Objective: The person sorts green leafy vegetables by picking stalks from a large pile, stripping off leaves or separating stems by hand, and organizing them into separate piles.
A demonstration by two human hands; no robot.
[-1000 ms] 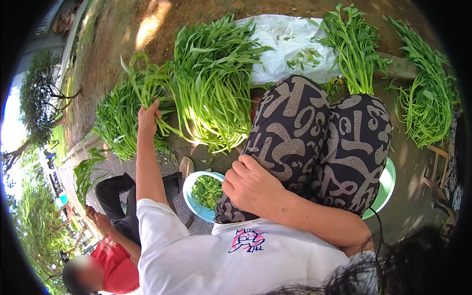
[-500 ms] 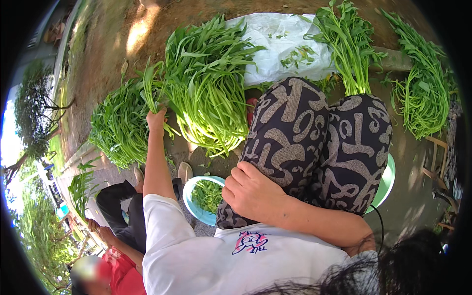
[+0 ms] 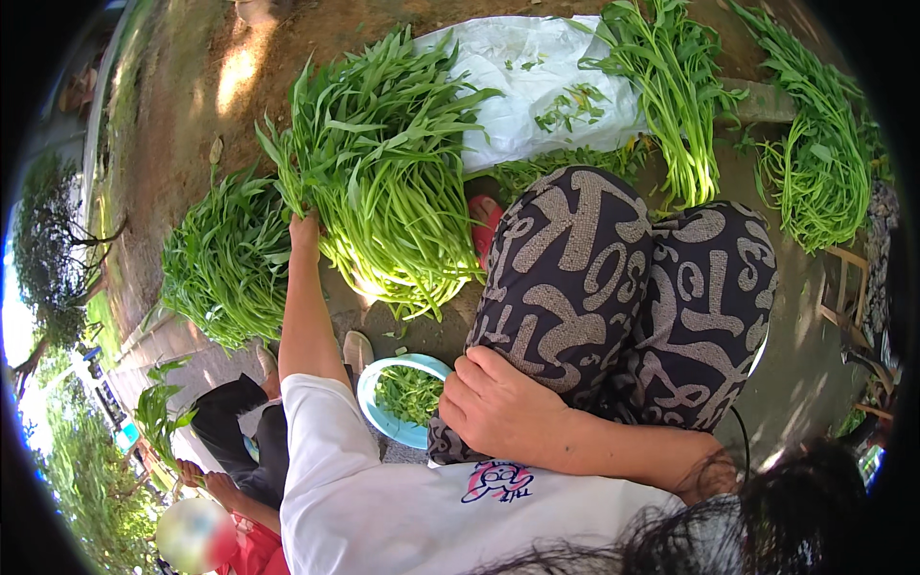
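Note:
My left hand [image 3: 305, 230] reaches out to the left edge of a large heap of water spinach [image 3: 393, 182], with long narrow leaves and pale green stems. It is closed on a small bunch of the same greens [image 3: 284, 172], whose leaves lie against the heap; most of its fingers are hidden. My right hand [image 3: 496, 404] rests, fingers curled, on my patterned trousers [image 3: 565, 278] near the lap. Whatever is inside that curl, if anything, cannot be seen. Just left of it stands a light blue basin [image 3: 369, 412] of loose leaves.
A second heap of greens [image 3: 225, 259] lies to the left. Beyond my knees is a white sheet [image 3: 498, 105] with leaf scraps. More bunches [image 3: 676, 105] and a stack [image 3: 819, 163] lie on the right. At lower left a person in red [image 3: 257, 546] holds some stalks [image 3: 158, 412].
My left hand has brought its bunch against the large heap, where the leaves now merge with it. The right hand stays on my lap. The view has shifted slightly.

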